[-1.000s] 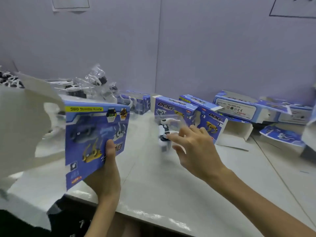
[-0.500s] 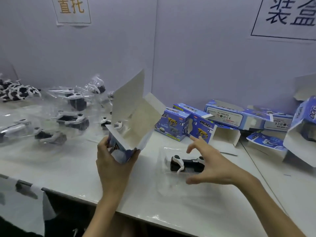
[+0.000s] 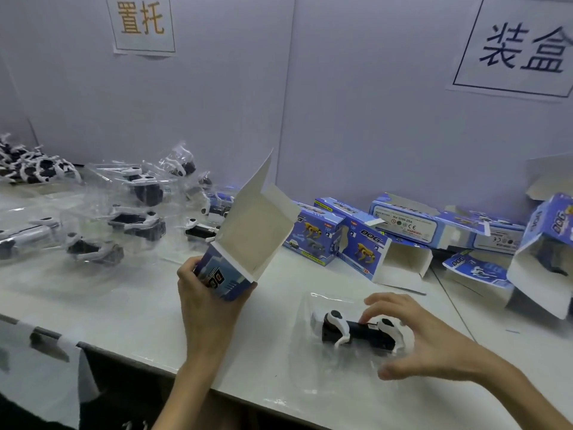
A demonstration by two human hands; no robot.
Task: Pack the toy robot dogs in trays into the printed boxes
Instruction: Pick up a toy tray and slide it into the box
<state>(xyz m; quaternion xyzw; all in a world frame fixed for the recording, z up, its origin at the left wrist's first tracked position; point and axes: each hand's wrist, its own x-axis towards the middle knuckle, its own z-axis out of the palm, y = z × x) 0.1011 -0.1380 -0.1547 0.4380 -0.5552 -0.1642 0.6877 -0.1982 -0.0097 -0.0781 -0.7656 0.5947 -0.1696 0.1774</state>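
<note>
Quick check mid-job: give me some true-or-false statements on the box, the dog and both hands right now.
1. The left hand holds a printed box with its flaps open. True.
2. The toy robot dog is already inside that box. False: it lies in its clear tray on the table.
3. The right hand arches over the dog, fingertips touching it. True.
4. That dog is yellow. False: it is black and white.

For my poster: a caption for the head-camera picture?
Left hand holds open printed box; right hand touches trayed toy robot dog.
</note>
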